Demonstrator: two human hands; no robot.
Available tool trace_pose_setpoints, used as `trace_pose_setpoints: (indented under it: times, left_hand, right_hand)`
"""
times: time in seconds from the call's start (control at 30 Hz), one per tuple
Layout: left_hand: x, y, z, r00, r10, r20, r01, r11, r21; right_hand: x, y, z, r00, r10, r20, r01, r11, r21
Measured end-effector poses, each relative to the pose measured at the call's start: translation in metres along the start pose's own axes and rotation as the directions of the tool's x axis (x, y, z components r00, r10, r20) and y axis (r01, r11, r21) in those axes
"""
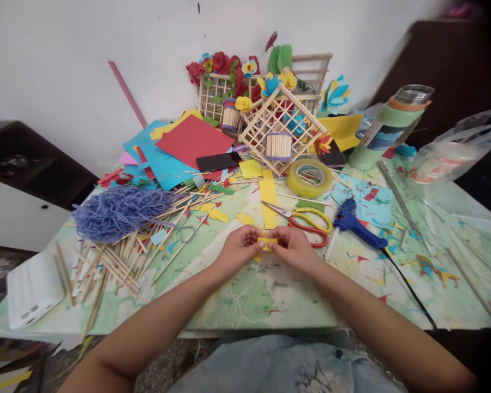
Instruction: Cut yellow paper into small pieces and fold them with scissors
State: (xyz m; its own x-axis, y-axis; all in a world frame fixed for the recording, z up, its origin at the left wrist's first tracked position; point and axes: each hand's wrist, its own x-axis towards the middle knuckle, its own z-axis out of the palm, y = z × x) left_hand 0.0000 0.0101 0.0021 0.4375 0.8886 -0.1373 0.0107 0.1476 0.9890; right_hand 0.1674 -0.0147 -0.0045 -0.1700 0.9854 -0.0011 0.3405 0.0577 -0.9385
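As the left hand (240,249) and right hand (293,249) meet, their fingers (251,236) pinch a yellow paper strip (267,240). Scissors (289,219) lie just beyond.

Yellow paper strip (267,240): matt, thin. Scissors (295,222): bare metal blades, glossy plastic handles. Glue gun (352,222): smooth blue plastic. Tape roll (310,177): shiny, translucent yellowish film. Craft sticks (123,273): pale raw wood, slightly rough. Yarn (118,214): fuzzy matt blue fibre. Table covering (265,297): printed map with a slight sheen, probably laminated paper or plastic, hard to tell from here.
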Motion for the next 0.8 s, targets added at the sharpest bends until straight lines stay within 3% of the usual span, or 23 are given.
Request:
trace_pose_setpoints:
  times: [0.3,0.53,0.8]
  left_hand:
    - [0.0011,-0.0003,-0.0002,0.999,-0.006,-0.044,0.008,0.999,0.052]
    - [0.0004,-0.0003,-0.0010,0.996,-0.094,-0.007,0.094,0.996,-0.008]
    - [0.0002,0.0007,-0.0015,0.994,-0.107,-0.028,0.106,0.994,-0.040]
  right_hand:
    - [0.0009,0.0015,0.0013,0.998,0.005,-0.055,-0.005,1.000,0.002]
    - [0.0013,0.0026,0.0007,0.997,0.005,-0.081,-0.007,1.000,-0.019]
    - [0.0001,0.0003,0.0009,0.995,-0.020,-0.098,0.015,0.998,-0.054]
